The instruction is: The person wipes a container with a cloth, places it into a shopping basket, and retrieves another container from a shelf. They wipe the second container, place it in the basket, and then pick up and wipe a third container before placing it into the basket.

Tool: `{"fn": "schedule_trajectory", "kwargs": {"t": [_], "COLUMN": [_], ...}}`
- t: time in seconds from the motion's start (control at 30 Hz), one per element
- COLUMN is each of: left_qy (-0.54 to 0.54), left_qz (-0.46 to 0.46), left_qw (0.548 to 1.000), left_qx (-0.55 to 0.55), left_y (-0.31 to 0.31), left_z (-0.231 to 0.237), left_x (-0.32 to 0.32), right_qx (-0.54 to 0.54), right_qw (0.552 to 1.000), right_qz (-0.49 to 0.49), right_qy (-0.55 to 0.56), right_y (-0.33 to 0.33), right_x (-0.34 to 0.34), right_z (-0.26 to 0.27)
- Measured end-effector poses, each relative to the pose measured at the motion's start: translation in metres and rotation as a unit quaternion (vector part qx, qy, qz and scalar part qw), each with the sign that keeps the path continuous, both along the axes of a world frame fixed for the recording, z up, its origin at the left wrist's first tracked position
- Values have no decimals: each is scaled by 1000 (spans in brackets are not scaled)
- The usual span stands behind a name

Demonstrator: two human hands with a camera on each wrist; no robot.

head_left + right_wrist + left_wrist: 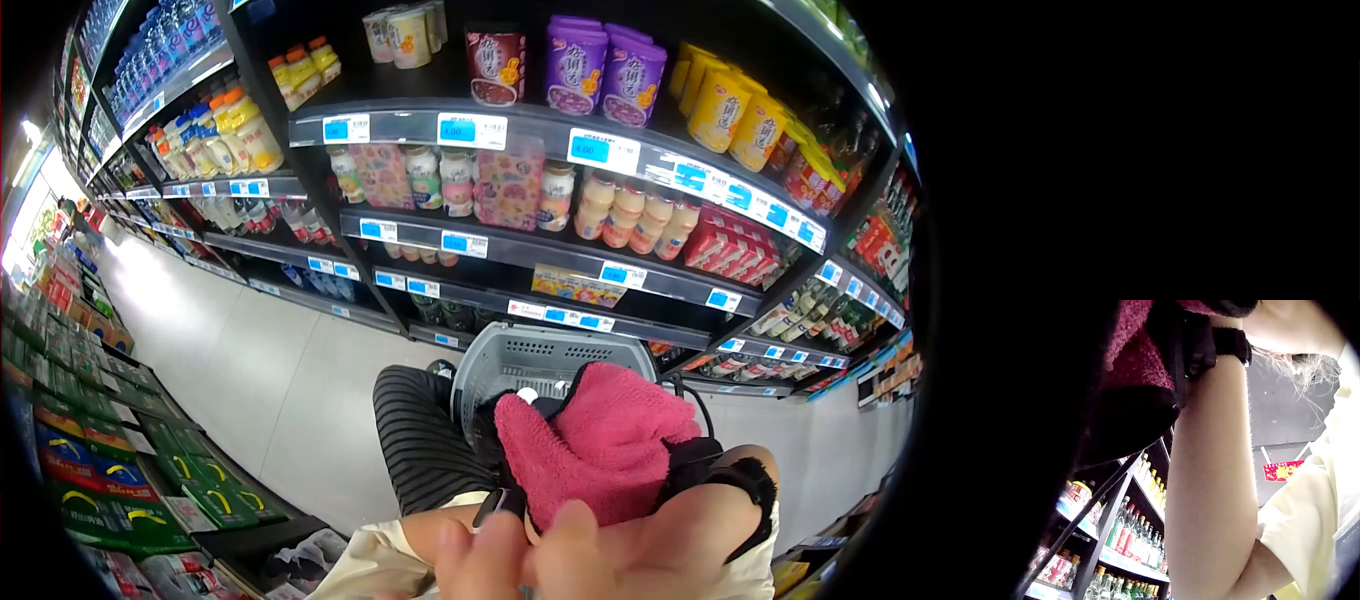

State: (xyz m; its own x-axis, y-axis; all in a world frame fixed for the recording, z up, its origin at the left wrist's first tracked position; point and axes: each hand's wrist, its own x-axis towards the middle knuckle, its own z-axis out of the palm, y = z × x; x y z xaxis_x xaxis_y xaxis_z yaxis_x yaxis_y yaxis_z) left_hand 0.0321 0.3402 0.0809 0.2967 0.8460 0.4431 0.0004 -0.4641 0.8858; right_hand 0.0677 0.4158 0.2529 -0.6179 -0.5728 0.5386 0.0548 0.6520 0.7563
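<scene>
A fluffy pink cloth [600, 430] with black parts lies bunched over my lap, in front of a grey shopping basket [560, 350]. Across the bottom of the head view, blurred fingers [570, 560] come close to the camera, and whether either hand grips something I cannot tell. My left forearm [425, 535] reaches in from the lower left, with a black band near the wrist. The left wrist view shows a bare forearm [1213, 475] with a black strap [1232, 344], next to pink fluffy fabric [1141, 362]. The right wrist view is black.
Shelves ahead carry purple cans [575, 65], yellow cans [725, 105] and bottled drinks [625, 215]. Stacked green boxes [190, 465] line the left side of the aisle. Pale floor [290, 370] runs between them. A striped trouser leg [430, 420] stands beside the basket.
</scene>
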Motion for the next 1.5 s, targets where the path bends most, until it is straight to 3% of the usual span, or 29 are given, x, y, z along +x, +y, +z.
{"fn": "schedule_trajectory", "kwargs": {"t": [0.1, 0.27, 0.3, 0.37, 0.43, 0.5, 0.53, 0.57, 0.63, 0.7, 0.77, 0.8, 0.83, 0.9, 0.93, 1.03, 1.07, 1.1, 1.17, 1.23, 1.27, 1.3, 1.33, 1.37, 1.4, 1.43, 1.47, 1.5], "left_qy": [1, 0, 1, -3, -2, -2, -2, -4, 1, 0, 2, 1, 2, 5, 9, 22, 31, 48, 80, 130, 174, 227, 279, 376, 305, 29, -77, 73], "left_qz": [-2, -7, -7, -7, -13, -14, -13, -15, -12, -20, -23, -22, -25, -24, -18, 3, 23, 54, 113, 183, 224, 252, 266, 300, 363, 286, 368, 398], "left_qw": [1000, 1000, 1000, 999, 999, 999, 999, 999, 999, 999, 998, 998, 998, 998, 998, 996, 995, 991, 982, 964, 949, 933, 920, 865, 880, 937, 907, 905], "left_qx": [6, 21, 25, 33, 39, 42, 47, 47, 52, 51, 54, 55, 56, 60, 64, 88, 95, 109, 130, 141, 137, 120, 71, 144, 31, -198, -189, -135], "left_y": [-2, 1, 1, 1, 3, 4, 6, 6, 6, 5, 6, 7, 8, 11, 12, 13, 14, 19, 30, 42, 49, 52, 44, 51, 37, 23, 18, 14], "left_z": [1, 4, 3, 4, 4, 6, 6, 6, 9, 10, 12, 14, 15, 17, 18, 24, 23, 27, 30, 22, 11, -4, -30, -34, -51, -56, -57, -66], "left_x": [1, 5, 6, 11, 13, 14, 16, 14, 12, 13, 13, 15, 15, 14, 16, 15, 13, 9, -1, -15, -28, -42, -62, -73, -81, -106, -110, -133], "right_qx": [67, -189, -185, -161, -205, -153, -123, -124, -249, -293, -153, -133, -135, 6, -142, -173, -56, -81, -301, -487, -369, -481, -521, -573, -652, -717, -740, -775], "right_qw": [994, 980, 981, 947, 952, 965, 968, 968, 944, 930, 974, 985, 985, 994, 979, 975, 994, 994, 949, 856, 924, 871, 844, 802, 727, 656, 621, 558], "right_qz": [32, -21, -16, -109, -97, -214, -212, -210, -218, -220, -144, -27, -34, 31, -26, -19, 19, 16, -73, -171, -61, -42, -119, -166, -214, -234, -258, -294], "right_qy": [80, 53, 52, 256, 204, 6, -56, -57, -5, 22, 84, 103, 105, 109, 143, 141, 92, 72, 51, 39, -79, -87, -54, -11, 14, 27, 3, -30], "right_y": [0, -27, -32, -38, -34, -30, -30, -33, -46, -45, -21, -13, -4, 10, -15, -20, -2, -6, -20, -28, 14, 24, 25, 27, 26, 28, 32, 32], "right_x": [-3, 13, 10, 2, 24, 48, 58, 61, 62, 56, 44, 33, 31, 20, 18, 17, 25, 34, 49, 61, 71, 81, 87, 91, 95, 97, 101, 102], "right_z": [4, 2, -8, -34, -9, 11, 19, 17, 11, 1, -6, -15, -18, -13, -25, -32, -37, -48, -70, -90, -99, -106, -129, -150, -174, -197, -222, -244]}}
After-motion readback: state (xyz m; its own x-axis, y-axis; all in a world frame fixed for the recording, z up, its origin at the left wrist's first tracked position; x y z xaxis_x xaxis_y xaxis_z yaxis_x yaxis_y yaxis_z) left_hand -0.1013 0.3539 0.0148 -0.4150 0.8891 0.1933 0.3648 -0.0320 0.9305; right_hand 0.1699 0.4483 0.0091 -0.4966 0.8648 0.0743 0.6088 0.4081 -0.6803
